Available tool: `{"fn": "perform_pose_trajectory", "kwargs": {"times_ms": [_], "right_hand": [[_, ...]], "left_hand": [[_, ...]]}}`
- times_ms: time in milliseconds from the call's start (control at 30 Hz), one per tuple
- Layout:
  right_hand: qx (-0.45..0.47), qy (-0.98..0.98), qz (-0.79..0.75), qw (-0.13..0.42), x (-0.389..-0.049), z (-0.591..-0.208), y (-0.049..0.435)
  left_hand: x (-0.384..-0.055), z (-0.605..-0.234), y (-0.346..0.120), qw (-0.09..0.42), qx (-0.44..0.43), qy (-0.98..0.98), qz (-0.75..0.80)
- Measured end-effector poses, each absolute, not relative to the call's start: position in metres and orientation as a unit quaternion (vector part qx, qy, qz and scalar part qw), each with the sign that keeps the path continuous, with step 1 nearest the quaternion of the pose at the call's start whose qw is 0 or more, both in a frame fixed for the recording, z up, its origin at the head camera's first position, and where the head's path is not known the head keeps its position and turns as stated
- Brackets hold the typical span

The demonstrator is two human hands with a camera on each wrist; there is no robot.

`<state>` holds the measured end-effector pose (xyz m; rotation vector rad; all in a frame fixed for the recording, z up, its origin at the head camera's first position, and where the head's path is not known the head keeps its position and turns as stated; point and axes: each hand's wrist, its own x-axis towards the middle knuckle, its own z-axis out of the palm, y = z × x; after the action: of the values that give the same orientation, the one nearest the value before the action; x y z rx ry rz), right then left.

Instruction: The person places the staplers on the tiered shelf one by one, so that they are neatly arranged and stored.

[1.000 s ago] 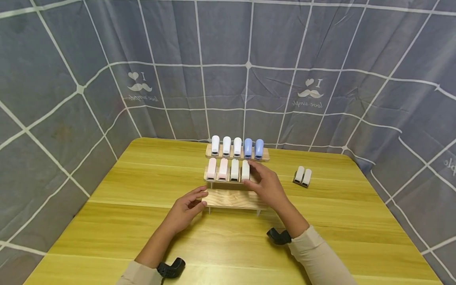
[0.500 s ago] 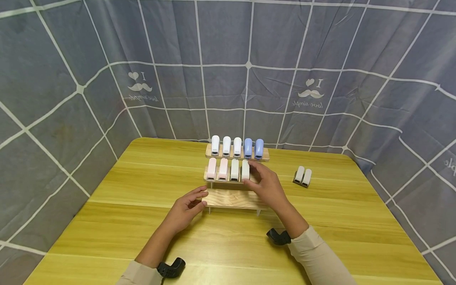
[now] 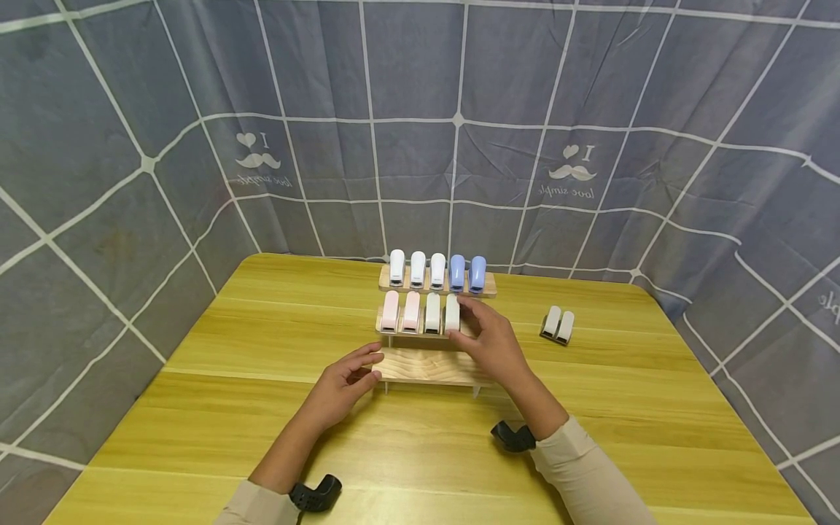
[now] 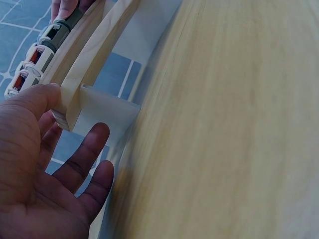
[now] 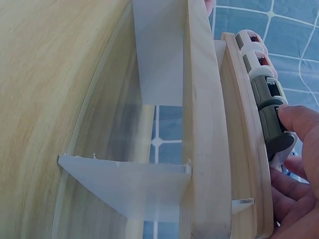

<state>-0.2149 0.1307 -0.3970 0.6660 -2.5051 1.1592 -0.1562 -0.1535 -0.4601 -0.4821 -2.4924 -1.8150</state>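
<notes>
A three-tier wooden display rack carries mini staplers. My right hand (image 3: pixel 495 346) pinches the rightmost pale green stapler (image 3: pixel 452 313) on the middle shelf, thumb at its front and a finger at its back. From the right wrist view, the thumb (image 5: pixel 299 122) lies on that stapler's dark base (image 5: pixel 274 132). My left hand (image 3: pixel 337 390) touches the left end of the front shelf (image 3: pixel 429 366) with relaxed fingers; its thumb (image 4: pixel 45 97) is at the board's end in the left wrist view. Beside the held stapler stand another pale green stapler (image 3: pixel 432 313) and two pink staplers (image 3: pixel 390 312).
On the back shelf (image 3: pixel 487 289) stand three white staplers (image 3: pixel 417 268) and two blue staplers (image 3: pixel 456 273). Two whitish staplers (image 3: pixel 558 324) lie on the table (image 3: pixel 630 394) to the right. A grey curtain (image 3: pixel 420 160) with white lines surrounds the table.
</notes>
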Motion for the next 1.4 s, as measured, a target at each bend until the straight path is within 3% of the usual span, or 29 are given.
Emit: {"fn": "perform_pose_trajectory", "kwargs": {"times_ms": [500, 1100, 1400], "right_hand": [[0.225, -0.869, 0.423, 0.126, -0.21, -0.393, 0.139], [0.208, -0.883, 0.372, 0.195, -0.199, -0.393, 0.19], [0.167, -0.896, 0.372, 0.178, -0.205, -0.405, 0.222]], "left_hand": [[-0.154, -0.458, -0.153, 0.008, -0.154, -0.794, -0.588], [-0.155, -0.459, -0.154, 0.007, -0.144, -0.802, -0.579], [-0.155, -0.459, -0.155, 0.006, -0.151, -0.802, -0.577]]}}
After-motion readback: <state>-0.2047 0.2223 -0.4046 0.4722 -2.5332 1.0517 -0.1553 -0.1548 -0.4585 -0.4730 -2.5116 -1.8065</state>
